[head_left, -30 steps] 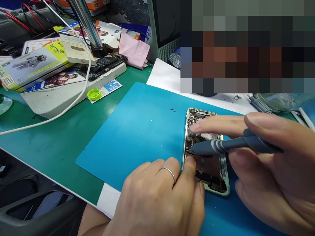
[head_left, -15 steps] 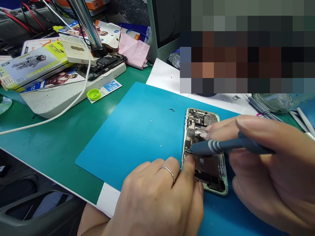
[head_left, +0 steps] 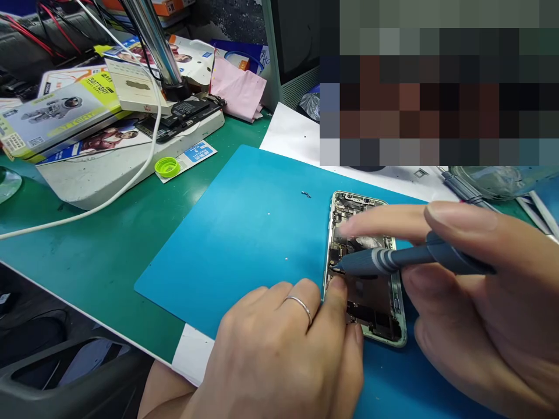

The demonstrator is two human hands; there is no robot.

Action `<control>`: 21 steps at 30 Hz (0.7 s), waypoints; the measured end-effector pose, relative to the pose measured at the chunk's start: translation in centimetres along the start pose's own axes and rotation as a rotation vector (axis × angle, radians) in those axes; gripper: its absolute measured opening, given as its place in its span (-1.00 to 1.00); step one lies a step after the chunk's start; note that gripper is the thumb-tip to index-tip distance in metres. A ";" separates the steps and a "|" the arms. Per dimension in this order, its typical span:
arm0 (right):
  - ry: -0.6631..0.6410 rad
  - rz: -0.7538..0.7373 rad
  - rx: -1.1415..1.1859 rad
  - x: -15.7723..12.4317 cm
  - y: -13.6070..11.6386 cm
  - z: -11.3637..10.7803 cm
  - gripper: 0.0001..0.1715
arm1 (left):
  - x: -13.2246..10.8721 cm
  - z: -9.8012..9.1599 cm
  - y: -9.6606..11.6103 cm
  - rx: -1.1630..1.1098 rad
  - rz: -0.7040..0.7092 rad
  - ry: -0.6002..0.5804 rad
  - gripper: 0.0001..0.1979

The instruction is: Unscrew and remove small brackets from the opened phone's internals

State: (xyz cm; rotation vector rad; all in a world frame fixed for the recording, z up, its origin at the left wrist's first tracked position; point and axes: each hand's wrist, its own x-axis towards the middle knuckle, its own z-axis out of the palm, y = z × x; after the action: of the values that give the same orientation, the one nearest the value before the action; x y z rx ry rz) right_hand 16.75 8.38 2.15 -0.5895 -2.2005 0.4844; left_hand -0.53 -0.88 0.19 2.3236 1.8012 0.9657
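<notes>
An opened phone with its inner parts bare lies on the blue mat. My left hand, a ring on one finger, is closed at the phone's lower left edge; a fingertip presses inside the frame and the thumb is at the lower edge. In my right hand is a dark grey screwdriver, gripped with its shaft slanting to the left. Its tip touches down near the phone's left inner edge, just above my left fingertip. My right index finger reaches out over the phone's upper part.
Tiny screws and a small dark part lie on the mat. To the left are a green cap, a white cable, a battery box and a metal stand post. A glass jar stands at the right.
My right index finger has straightened and moved left over the phone. The screwdriver tip stays at nearly the same spot, and my left hand has hardly moved.
</notes>
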 end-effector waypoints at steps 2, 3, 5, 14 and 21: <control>0.004 -0.015 -0.012 0.0 0.0 0.0 -0.37 | -0.2 0.1 0.0 -0.002 -0.010 0.008 -0.73; 0.007 -0.018 -0.012 0.0 0.1 0.0 -0.37 | -0.3 0.2 0.0 -0.003 -0.016 0.011 -0.73; 0.005 -0.008 -0.006 0.0 0.2 0.1 -0.32 | -0.4 0.3 -0.2 0.003 -0.019 0.007 -0.73; -0.032 0.021 0.059 -0.2 0.5 0.1 -0.12 | -0.8 0.7 -0.7 0.054 0.065 0.008 -0.80; -0.099 0.011 0.053 -0.4 0.4 -0.1 -0.15 | -0.7 0.6 -0.6 0.061 0.081 0.011 -0.78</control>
State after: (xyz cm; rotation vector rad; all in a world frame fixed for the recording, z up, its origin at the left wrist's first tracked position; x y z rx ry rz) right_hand 17.19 8.50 1.79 -0.5599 -2.2714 0.5867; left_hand -0.85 -1.07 -0.81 2.4494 1.7777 0.9479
